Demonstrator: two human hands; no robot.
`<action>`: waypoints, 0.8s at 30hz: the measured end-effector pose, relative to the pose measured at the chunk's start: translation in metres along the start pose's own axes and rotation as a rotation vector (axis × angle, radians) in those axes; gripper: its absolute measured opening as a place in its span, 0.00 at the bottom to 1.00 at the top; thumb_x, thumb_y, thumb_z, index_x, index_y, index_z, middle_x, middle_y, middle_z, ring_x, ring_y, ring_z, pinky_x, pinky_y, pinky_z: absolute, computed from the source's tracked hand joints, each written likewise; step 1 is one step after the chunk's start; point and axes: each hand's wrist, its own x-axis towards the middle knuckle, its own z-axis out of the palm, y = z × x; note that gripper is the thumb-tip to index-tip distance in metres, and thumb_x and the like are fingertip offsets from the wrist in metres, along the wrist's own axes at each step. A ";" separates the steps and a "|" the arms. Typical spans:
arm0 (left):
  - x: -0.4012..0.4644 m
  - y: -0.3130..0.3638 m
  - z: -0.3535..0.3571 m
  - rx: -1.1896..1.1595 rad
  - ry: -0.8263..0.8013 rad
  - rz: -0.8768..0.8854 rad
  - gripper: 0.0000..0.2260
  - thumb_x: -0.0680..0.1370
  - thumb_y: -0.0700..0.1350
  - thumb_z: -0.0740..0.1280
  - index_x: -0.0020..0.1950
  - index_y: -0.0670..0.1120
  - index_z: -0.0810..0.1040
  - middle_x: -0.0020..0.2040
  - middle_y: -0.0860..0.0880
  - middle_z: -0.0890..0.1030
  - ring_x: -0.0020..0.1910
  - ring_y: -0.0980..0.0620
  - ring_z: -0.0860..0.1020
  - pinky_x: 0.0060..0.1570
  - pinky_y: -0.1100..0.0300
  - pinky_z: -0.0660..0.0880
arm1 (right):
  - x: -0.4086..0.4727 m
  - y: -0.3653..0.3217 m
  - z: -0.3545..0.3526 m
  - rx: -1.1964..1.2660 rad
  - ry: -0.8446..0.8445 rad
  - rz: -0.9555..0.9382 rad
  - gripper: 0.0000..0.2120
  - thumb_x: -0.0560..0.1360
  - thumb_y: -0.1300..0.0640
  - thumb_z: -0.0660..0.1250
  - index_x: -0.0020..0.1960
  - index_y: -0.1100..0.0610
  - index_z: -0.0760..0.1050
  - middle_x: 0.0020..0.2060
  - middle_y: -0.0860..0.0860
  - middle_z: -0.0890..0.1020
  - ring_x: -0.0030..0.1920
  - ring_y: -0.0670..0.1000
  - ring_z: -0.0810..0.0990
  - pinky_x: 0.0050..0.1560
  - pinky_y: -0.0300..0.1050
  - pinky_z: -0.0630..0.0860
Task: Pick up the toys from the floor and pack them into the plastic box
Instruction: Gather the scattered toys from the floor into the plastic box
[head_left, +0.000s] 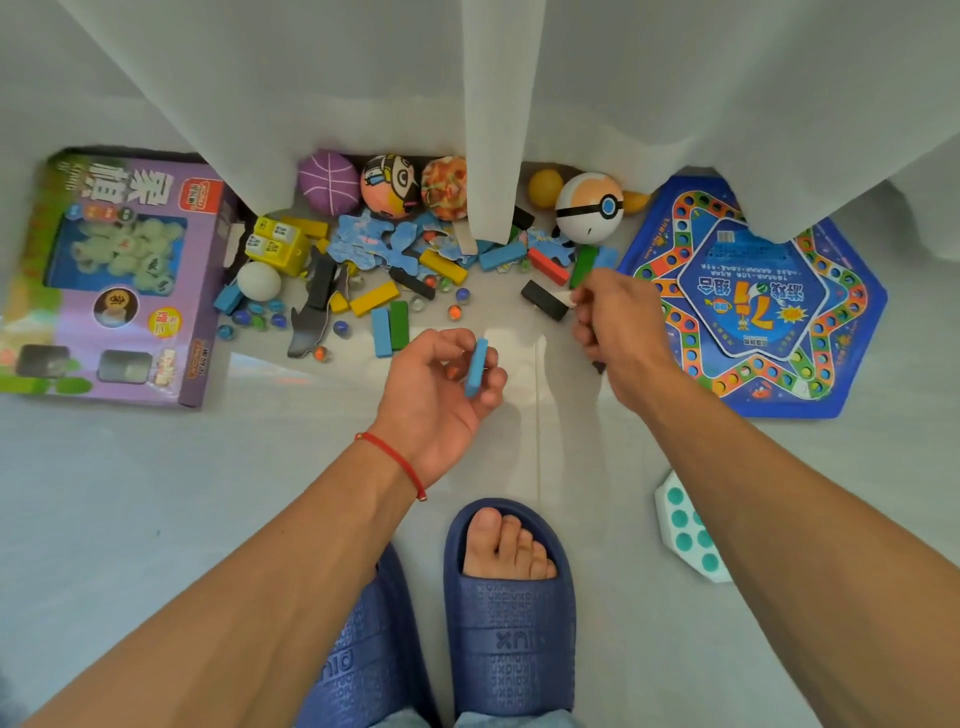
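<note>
My left hand (441, 384) is palm up over the floor, fingers closed on a light blue block (477, 366), with an orange marble (453, 372) in the palm. My right hand (615, 322) is curled, its fingertips at a white piece (562, 297) beside a black block (543, 300). A dark piece's tip (600, 367) pokes out under that palm. Scattered ahead are coloured blocks (387, 325), marbles (340, 327), blue puzzle pieces (363, 239) and several balls (389, 186). No plastic box is in view.
A white curtain (488, 119) hangs over the back of the pile. A purple game box (111, 270) lies at the left and a blue board game (753, 296) at the right. A white-and-teal toy (685, 530) sits near my right forearm. My slippered feet (511, 608) stand below.
</note>
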 end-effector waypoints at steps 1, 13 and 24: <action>-0.001 0.002 -0.004 -0.001 -0.033 -0.025 0.07 0.75 0.40 0.55 0.39 0.44 0.70 0.38 0.42 0.72 0.33 0.47 0.71 0.25 0.62 0.69 | 0.002 0.000 0.001 -0.222 -0.021 -0.181 0.10 0.80 0.49 0.63 0.47 0.55 0.78 0.36 0.48 0.76 0.34 0.46 0.73 0.32 0.42 0.69; -0.005 0.007 -0.046 0.557 0.214 0.143 0.10 0.82 0.41 0.63 0.42 0.46 0.65 0.36 0.44 0.73 0.27 0.49 0.68 0.20 0.62 0.60 | -0.019 0.034 0.021 -1.218 -0.060 -0.544 0.15 0.84 0.49 0.58 0.61 0.62 0.67 0.59 0.61 0.69 0.42 0.63 0.78 0.37 0.56 0.72; -0.006 0.021 -0.049 0.398 0.351 0.182 0.09 0.81 0.40 0.58 0.48 0.41 0.77 0.32 0.48 0.66 0.27 0.52 0.64 0.24 0.60 0.65 | -0.073 0.005 0.052 0.078 -0.384 0.124 0.11 0.82 0.55 0.59 0.55 0.60 0.76 0.35 0.52 0.73 0.27 0.47 0.63 0.23 0.39 0.56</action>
